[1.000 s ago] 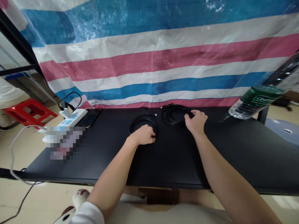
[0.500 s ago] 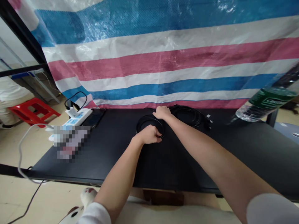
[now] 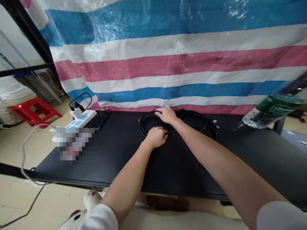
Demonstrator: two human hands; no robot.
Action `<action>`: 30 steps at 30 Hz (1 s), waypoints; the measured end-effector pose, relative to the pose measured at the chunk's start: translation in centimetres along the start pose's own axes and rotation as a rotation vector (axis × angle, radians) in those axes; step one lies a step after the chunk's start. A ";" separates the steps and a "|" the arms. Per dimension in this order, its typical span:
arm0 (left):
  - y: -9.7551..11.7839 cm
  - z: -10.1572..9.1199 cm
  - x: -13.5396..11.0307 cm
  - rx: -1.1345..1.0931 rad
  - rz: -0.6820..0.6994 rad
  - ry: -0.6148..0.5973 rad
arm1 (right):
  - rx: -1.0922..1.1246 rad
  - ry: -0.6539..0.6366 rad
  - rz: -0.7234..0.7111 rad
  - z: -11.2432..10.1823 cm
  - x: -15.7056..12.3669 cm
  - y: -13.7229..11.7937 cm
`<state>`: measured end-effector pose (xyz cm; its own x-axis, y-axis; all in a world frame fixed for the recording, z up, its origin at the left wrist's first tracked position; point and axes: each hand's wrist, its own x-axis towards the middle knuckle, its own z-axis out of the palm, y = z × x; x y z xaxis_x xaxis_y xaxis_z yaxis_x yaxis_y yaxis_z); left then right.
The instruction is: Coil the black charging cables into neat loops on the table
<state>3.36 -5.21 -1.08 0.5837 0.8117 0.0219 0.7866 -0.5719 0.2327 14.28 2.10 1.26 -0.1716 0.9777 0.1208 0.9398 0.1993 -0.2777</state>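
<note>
Black cable coiled into a small ring (image 3: 150, 123) lies near the back edge of the black table (image 3: 120, 159), about midway along it. My left hand (image 3: 157, 136) rests on the ring's near side with fingers curled over the strand, though I cannot tell whether they actually pinch it. My right hand (image 3: 166, 114) reaches across to the ring's far side, fingers spread flat and touching the cable there, loose rather than clenched.

Just to the right lies a larger coil of black cable (image 3: 195, 119), with small white-tipped plugs at its right end. A clear plastic bottle (image 3: 273, 107) with a green label sits tilted at the right back corner; its print is too blurred for me to read. At the left back corner a white power strip (image 3: 80, 118) with blue sockets carries a plugged-in charger, and a dark phone (image 3: 99, 119) lies beside it.

Behind the table hangs a woven striped tarp (image 3: 168, 64) in blue, white and pink. A red stool (image 3: 35, 108) stands on the floor beyond the left edge.
</note>
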 end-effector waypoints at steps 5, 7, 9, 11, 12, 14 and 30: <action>0.1 0.4 0.2 0.088 -0.117 0.077 | 0.087 -0.012 -0.181 1.2 -0.5 0.5; -0.1 0.4 0.2 0.079 -0.192 0.099 | 0.136 0.137 -0.179 1.3 -0.7 1.7; -0.2 0.4 0.1 0.061 -0.304 0.159 | 0.177 0.315 -0.168 1.0 -1.3 3.5; -0.3 0.3 0.0 0.044 -0.471 0.261 | 0.210 0.490 -0.140 0.5 -2.3 5.8; -0.4 0.3 0.0 0.027 -0.564 0.311 | 0.221 0.566 -0.120 0.2 -2.9 7.0; -0.4 0.3 0.0 -0.044 -0.716 0.361 | 0.229 0.692 -0.055 -0.4 -4.6 9.3; -2.7 1.6 1.1 -0.312 -0.604 0.389 | 0.217 0.717 0.563 1.0 -10.5 15.9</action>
<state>2.23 -2.98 -3.22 -0.0855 0.9878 0.1303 0.8185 -0.0050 0.5745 30.71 -4.94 -5.37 0.5831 0.6742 0.4532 0.7407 -0.2122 -0.6374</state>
